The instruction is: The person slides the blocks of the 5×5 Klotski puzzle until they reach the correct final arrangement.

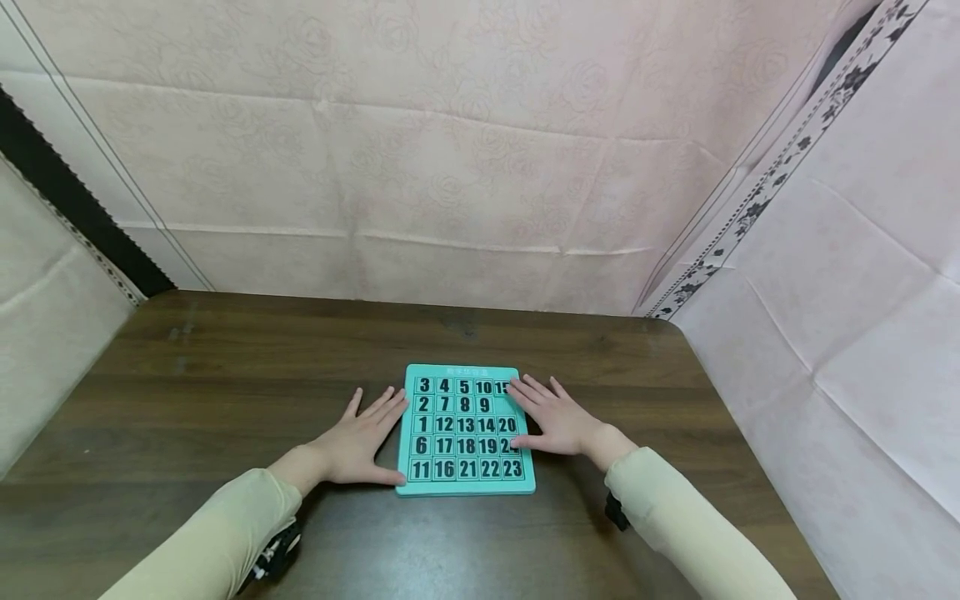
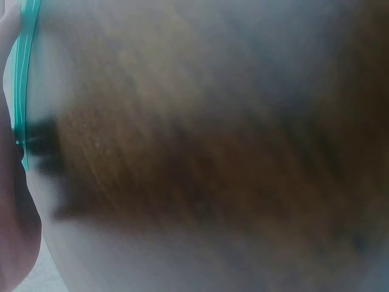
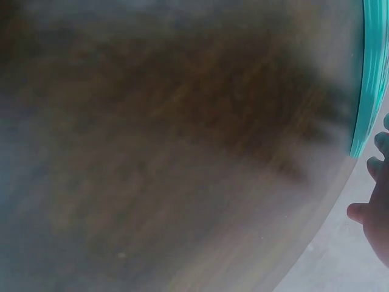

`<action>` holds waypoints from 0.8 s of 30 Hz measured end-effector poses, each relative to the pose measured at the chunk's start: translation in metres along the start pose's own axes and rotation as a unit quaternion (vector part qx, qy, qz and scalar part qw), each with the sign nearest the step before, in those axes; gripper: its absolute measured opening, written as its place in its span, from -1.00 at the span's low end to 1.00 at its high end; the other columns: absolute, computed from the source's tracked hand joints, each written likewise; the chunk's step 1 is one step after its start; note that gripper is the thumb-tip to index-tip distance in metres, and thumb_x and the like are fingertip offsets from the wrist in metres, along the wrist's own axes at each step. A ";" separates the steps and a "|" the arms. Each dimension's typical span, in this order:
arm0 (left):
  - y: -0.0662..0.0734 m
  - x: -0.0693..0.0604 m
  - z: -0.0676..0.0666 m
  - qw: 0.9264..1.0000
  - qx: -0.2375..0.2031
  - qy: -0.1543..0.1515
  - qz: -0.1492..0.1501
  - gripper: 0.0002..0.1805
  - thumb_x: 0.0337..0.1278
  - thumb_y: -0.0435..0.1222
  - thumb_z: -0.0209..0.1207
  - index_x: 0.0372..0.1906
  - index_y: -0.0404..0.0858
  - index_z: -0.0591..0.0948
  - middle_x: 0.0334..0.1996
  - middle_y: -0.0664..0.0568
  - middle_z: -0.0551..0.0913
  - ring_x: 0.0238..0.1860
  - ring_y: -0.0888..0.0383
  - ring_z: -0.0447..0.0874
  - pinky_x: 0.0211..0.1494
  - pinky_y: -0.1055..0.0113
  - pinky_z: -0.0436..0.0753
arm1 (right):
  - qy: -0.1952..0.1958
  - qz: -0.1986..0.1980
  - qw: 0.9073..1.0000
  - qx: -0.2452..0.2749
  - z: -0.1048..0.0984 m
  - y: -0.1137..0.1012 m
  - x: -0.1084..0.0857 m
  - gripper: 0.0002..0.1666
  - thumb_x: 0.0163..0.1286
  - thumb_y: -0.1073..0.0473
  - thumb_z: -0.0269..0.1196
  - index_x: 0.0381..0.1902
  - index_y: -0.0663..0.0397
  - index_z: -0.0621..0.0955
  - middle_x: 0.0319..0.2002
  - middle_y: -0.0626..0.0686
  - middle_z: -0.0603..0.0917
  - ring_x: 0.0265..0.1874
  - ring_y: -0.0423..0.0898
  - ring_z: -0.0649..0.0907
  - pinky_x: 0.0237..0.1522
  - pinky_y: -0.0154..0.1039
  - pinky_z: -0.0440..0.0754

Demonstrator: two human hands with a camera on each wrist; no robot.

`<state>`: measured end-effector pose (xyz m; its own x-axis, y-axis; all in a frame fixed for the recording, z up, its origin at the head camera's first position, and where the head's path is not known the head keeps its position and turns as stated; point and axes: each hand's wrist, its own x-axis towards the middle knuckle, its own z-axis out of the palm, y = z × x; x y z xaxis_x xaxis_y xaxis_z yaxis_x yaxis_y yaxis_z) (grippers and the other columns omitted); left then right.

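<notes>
A turquoise sliding number puzzle (image 1: 467, 435) lies flat on the table, its numbered tiles in rows with a gap at the right end of the second row. My left hand (image 1: 362, 442) is spread at its left side, fingertips and thumb touching the left rim. On the other side, my right hand (image 1: 558, 421) reaches over the right rim, fingers straight, with the fingertips partly covering the 15 tile and the thumb over the 24 tile. Both wrist views catch only the puzzle's edge, the left hand (image 2: 18, 219) and the right hand (image 3: 378, 201) at the frame borders.
The dark wooden table (image 1: 225, 400) extends around the puzzle. Pale patterned cloth (image 1: 450, 167) hangs behind its far edge, with more white cloth (image 1: 847, 333) on the right side. Dark wrist devices (image 1: 277, 550) sit at both sleeves.
</notes>
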<state>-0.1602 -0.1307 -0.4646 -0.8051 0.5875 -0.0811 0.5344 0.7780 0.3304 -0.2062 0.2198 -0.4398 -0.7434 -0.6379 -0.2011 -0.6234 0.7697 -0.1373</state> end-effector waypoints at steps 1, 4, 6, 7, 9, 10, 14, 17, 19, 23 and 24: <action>0.000 0.000 0.000 1.000 -0.001 0.001 0.001 0.24 -0.19 0.47 0.03 0.47 -0.28 0.01 0.49 -0.11 -0.05 0.51 -0.08 -0.17 0.40 -0.27 -0.26 | -0.002 0.004 1.000 -0.001 0.000 0.001 0.002 0.04 0.25 -0.46 -0.03 0.49 -0.04 -0.01 0.50 0.00 -0.02 0.49 0.02 -0.06 0.41 0.22 -0.16; 0.000 -0.001 -0.001 1.000 -0.003 0.002 0.001 0.24 -0.18 0.46 0.03 0.47 -0.29 0.01 0.49 -0.11 -0.05 0.51 -0.08 -0.17 0.40 -0.27 -0.26 | -0.009 0.013 1.000 -0.002 -0.001 0.002 0.005 0.04 0.25 -0.47 -0.05 0.49 -0.06 -0.03 0.50 -0.02 -0.04 0.50 0.00 -0.07 0.42 0.21 -0.17; 0.000 -0.001 -0.001 1.000 -0.002 0.002 0.001 0.24 -0.19 0.46 0.03 0.47 -0.29 0.01 0.49 -0.11 -0.05 0.50 -0.08 -0.17 0.40 -0.27 -0.26 | -0.012 0.016 1.000 -0.001 -0.001 0.002 0.007 0.04 0.25 -0.48 -0.05 0.49 -0.08 -0.03 0.50 -0.04 -0.04 0.50 -0.01 -0.07 0.42 0.21 -0.18; 0.001 -0.001 -0.001 1.000 -0.001 0.002 0.001 0.24 -0.19 0.46 0.03 0.47 -0.29 0.01 0.49 -0.11 -0.05 0.50 -0.08 -0.17 0.40 -0.27 -0.26 | -0.012 0.016 1.000 -0.002 -0.001 0.003 0.007 0.04 0.25 -0.48 -0.05 0.49 -0.09 -0.02 0.50 -0.05 -0.03 0.50 -0.01 -0.07 0.41 0.21 -0.18; 0.001 -0.001 -0.001 1.000 0.000 0.002 0.001 0.24 -0.19 0.46 0.03 0.47 -0.29 0.01 0.49 -0.10 -0.05 0.51 -0.08 -0.17 0.40 -0.27 -0.26 | -0.013 0.015 1.000 -0.007 0.000 0.004 0.007 0.03 0.24 -0.50 -0.07 0.49 -0.11 -0.02 0.50 -0.08 -0.03 0.50 -0.01 -0.08 0.41 0.21 -0.18; 0.001 -0.001 -0.001 1.000 0.000 0.002 0.001 0.24 -0.19 0.46 0.03 0.47 -0.29 0.01 0.49 -0.10 -0.05 0.51 -0.08 -0.17 0.40 -0.27 -0.26 | -0.014 0.014 1.000 -0.009 0.001 0.004 0.007 0.03 0.24 -0.50 -0.08 0.49 -0.12 -0.02 0.50 -0.09 -0.03 0.50 -0.01 -0.08 0.41 0.22 -0.18; 0.001 -0.001 -0.001 1.000 0.000 0.003 0.002 0.24 -0.19 0.46 0.04 0.47 -0.28 0.01 0.49 -0.10 -0.05 0.51 -0.08 -0.17 0.40 -0.27 -0.26 | -0.011 0.009 1.000 -0.014 0.002 0.006 0.006 0.03 0.23 -0.53 -0.10 0.49 -0.15 -0.02 0.50 -0.12 -0.03 0.50 -0.01 -0.09 0.41 0.22 -0.19; 0.000 -0.001 -0.001 1.000 0.000 0.004 0.003 0.24 -0.19 0.47 0.03 0.47 -0.28 0.01 0.49 -0.11 -0.05 0.51 -0.08 -0.17 0.40 -0.27 -0.27 | -0.012 0.008 1.000 -0.014 0.002 0.006 0.005 0.02 0.22 -0.53 -0.10 0.49 -0.17 -0.01 0.50 -0.13 -0.02 0.50 0.00 -0.10 0.41 0.22 -0.21; -0.001 0.000 0.000 1.000 0.001 0.004 0.003 0.24 -0.19 0.47 0.02 0.47 -0.28 0.01 0.49 -0.10 -0.05 0.51 -0.08 -0.17 0.40 -0.27 -0.27 | -0.015 0.007 1.000 -0.016 0.002 0.006 0.004 0.02 0.22 -0.52 -0.09 0.49 -0.17 0.00 0.49 -0.13 -0.01 0.50 0.00 -0.11 0.41 0.22 -0.24; -0.002 0.001 0.001 1.000 0.003 0.002 0.001 0.25 -0.20 0.48 0.01 0.47 -0.27 0.00 0.49 -0.10 -0.06 0.51 -0.07 -0.18 0.40 -0.26 -0.27 | -0.017 0.000 1.000 -0.017 0.001 0.004 0.001 0.01 0.23 -0.50 -0.06 0.49 -0.16 0.02 0.49 -0.12 0.02 0.50 0.01 -0.10 0.40 0.24 -0.26; -0.002 0.001 0.002 1.000 0.003 0.001 0.000 0.25 -0.20 0.49 0.01 0.47 -0.27 0.00 0.50 -0.10 -0.06 0.51 -0.07 -0.18 0.40 -0.26 -0.27 | -0.018 -0.001 1.000 -0.018 0.001 0.003 0.000 0.01 0.23 -0.50 -0.06 0.49 -0.16 0.02 0.49 -0.12 0.02 0.50 0.02 -0.10 0.40 0.25 -0.26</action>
<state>-0.1614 -0.1314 -0.4667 -0.8056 0.5872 -0.0787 0.5361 0.7791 0.3249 -0.2077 0.2222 -0.4413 -0.7330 -0.6384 -0.2348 -0.6343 0.7662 -0.1030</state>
